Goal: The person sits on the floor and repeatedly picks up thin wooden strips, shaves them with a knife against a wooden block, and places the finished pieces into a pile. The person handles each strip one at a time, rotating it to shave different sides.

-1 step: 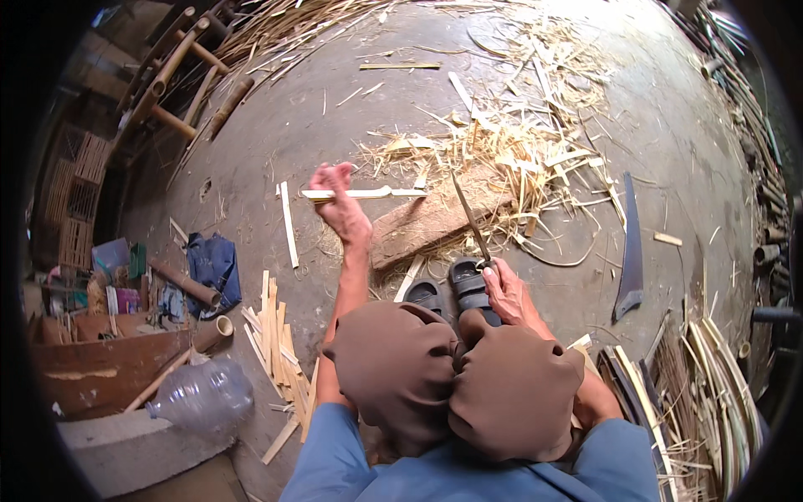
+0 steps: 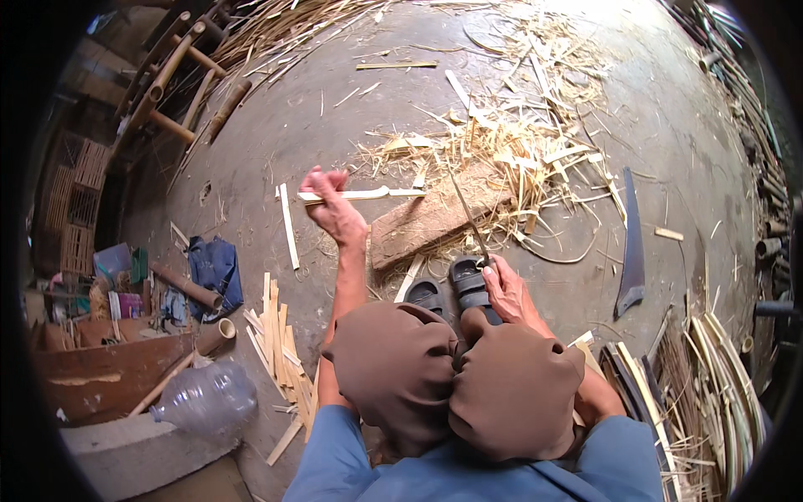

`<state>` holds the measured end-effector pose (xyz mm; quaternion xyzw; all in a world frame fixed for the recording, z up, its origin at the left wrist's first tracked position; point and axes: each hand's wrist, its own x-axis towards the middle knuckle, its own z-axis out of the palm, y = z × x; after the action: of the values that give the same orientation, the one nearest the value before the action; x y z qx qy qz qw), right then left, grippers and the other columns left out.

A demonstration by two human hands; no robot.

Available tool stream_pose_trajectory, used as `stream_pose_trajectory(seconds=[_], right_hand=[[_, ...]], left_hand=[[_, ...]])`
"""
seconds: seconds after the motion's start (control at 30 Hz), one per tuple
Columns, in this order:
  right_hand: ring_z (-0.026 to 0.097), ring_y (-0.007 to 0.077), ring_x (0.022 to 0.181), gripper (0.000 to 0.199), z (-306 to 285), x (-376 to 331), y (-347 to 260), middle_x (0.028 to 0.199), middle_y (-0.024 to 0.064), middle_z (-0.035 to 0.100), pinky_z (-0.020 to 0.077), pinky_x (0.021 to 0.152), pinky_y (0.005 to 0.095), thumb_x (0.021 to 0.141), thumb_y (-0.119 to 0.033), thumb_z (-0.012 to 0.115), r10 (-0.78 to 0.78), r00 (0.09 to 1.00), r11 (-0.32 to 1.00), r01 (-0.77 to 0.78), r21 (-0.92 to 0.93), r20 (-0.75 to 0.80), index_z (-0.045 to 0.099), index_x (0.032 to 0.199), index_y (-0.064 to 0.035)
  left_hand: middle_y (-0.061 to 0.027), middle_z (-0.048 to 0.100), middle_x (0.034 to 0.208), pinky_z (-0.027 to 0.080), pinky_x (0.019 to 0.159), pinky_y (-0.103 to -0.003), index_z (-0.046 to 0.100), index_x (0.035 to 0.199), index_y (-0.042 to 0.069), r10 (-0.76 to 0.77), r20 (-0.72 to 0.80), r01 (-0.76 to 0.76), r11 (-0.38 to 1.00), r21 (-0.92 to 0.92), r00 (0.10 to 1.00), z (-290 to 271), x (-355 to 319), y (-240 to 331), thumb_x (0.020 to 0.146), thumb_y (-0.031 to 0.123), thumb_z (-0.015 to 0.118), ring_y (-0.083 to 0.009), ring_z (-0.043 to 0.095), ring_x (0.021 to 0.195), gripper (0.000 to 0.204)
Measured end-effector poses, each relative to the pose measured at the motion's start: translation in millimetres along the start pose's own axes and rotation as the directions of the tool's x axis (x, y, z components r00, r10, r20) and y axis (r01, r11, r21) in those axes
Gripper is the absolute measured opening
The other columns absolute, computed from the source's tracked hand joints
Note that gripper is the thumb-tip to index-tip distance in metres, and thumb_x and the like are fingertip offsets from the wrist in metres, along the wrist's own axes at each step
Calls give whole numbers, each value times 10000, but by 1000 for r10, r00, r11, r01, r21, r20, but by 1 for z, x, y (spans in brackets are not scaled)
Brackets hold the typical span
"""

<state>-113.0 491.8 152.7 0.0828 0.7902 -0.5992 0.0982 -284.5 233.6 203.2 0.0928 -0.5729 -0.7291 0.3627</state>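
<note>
Pale strip: the long thin piece point(image 2: 376, 193) is up in front of the person, its right part over the top edge of the wooden block point(image 2: 418, 233). Can't really tell if it's touching the wood.
Strip's long axis: pretty much level, left to right, so straight across the person's front. Free end points right; a short stub sticks out left of the hand. Got a little bump partway along.
Left hand: point(image 2: 337, 216) wrapped round the strip near its left end, fingers kinda blurry.
Knife: long skinny blade point(image 2: 469, 213), tip aimed away from the person and leaning a bit left. Runs crosswise to the strip, just off its free end, with a gap between.
Right hand: point(image 2: 504, 291) closed on the knife handle, down by the dark sandals point(image 2: 426, 294).
Block: lies at a slant, right end farther from the person, messy shavings point(image 2: 502, 151) piled behind and beside it.
Off to the left: one loose strip point(image 2: 288, 226) on the floor point(image 2: 259, 125), plus a stack of cut strips point(image 2: 276, 335) nearer the knees.
</note>
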Motion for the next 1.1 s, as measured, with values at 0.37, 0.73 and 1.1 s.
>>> stream_pose_trajectory(seconds=[0.37, 0.73, 1.1], right_hand=[[643, 361, 750, 389, 20, 13, -13, 833, 217, 628, 496, 691, 434, 939, -208, 586, -90, 994, 996, 91, -7, 53, 461, 1260, -29], [627, 410, 707, 417, 52, 31, -68, 725, 207, 580, 457, 642, 458, 1017, -233, 517, -272, 904, 962, 248, 115, 329, 391, 1378, -68], [600, 516, 706, 241, 105, 46, -70, 651, 248, 575, 413, 577, 571, 1033, -297, 481, -321, 881, 946, 277, 172, 347, 446, 1100, -68]], left_hand=[[-18, 551, 785, 456, 812, -340, 569, 1098, 52, 21, 75, -15, 996, -88, 997, -1, -7, 25, 1013, 482, 507, -129, 513, 774, 442], [-79, 647, 734, 483, 579, -288, 630, 884, 0, -160, 128, 73, 857, 511, 979, -38, -18, 69, 1058, 398, 396, -143, 603, 614, 493], [-99, 576, 559, 433, 470, -314, 595, 762, -69, -118, 88, 40, 793, 608, 989, -26, -33, 96, 1054, 299, 387, -165, 572, 479, 514]])
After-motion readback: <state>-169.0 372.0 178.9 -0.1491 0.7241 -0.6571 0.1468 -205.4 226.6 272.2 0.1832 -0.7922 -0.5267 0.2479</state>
